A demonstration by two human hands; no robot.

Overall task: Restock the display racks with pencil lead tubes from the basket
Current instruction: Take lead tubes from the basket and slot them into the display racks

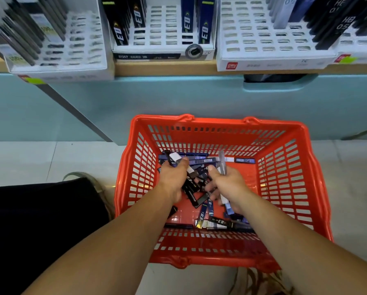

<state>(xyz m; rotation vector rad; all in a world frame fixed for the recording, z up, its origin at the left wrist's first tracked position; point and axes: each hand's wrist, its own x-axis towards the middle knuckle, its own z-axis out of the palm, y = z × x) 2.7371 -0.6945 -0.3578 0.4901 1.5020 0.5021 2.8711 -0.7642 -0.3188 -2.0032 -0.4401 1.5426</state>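
Both hands down in the red basket, display racks on the far shelf.

White display racks part-filled; red basket on the floor holds loose pencil lead tubes. Left hand closed around dark tubes, a white-ended one at its fingers; right hand grips a pale tube.

The basket is glossy red moulded plastic with slotted walls; the pencil lead tubes in it look smooth and shiny, the display racks matt white perforated plastic, the floor pale polished tile
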